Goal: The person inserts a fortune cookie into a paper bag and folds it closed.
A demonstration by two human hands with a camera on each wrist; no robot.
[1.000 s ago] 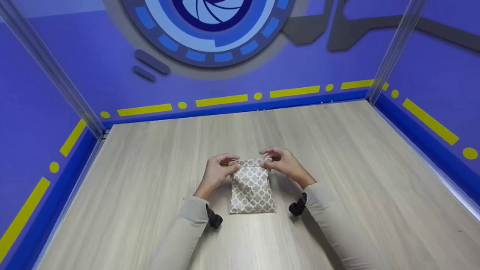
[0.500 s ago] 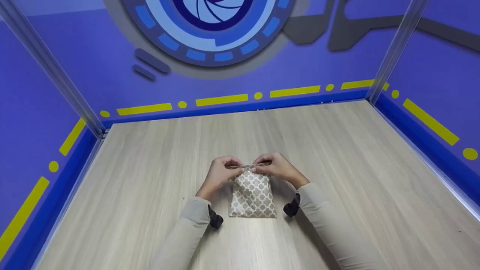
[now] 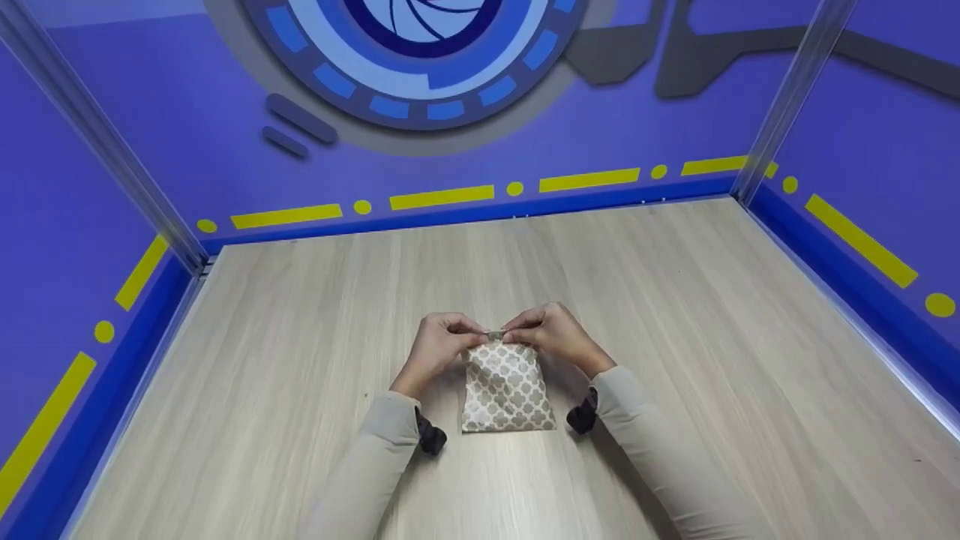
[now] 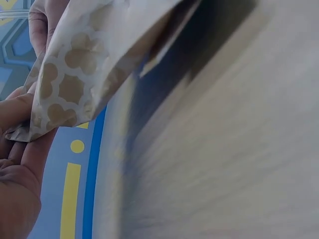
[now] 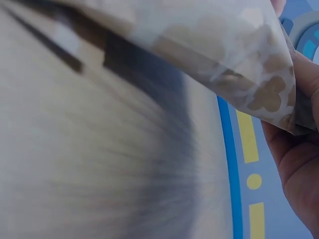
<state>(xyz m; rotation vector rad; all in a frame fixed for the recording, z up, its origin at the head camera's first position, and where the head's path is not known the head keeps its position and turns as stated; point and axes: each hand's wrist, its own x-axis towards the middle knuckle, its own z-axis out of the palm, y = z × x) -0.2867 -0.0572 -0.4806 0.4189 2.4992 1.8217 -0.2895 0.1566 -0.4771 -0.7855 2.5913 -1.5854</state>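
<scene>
A small paper bag point(image 3: 506, 390) with a beige-and-white quatrefoil pattern is in the middle of the head view, its top edge folded over. My left hand point(image 3: 438, 346) pinches the left part of that fold between thumb and fingers. At the right part, my right hand point(image 3: 559, 336) pinches it the same way, and the fingertips of both hands come close together. In the left wrist view the bag point(image 4: 75, 74) slants up from the left fingers. The right wrist view has the bag's folded corner point(image 5: 271, 94) between the right thumb and fingers.
A light wood-grain table point(image 3: 300, 337) lies under the bag. Purple-blue panels point(image 3: 465, 169) with yellow dashes and dots stand along its back and sides, with metal posts point(image 3: 787, 97) in the corners. Black wrist cameras point(image 3: 431, 437) sit at both beige sleeves point(image 3: 645, 427).
Both hands have moved inward along the bag's top edge, the fingertips now closer together. The top strip, visible a second ago, is now folded down and mostly covered by the fingers.
</scene>
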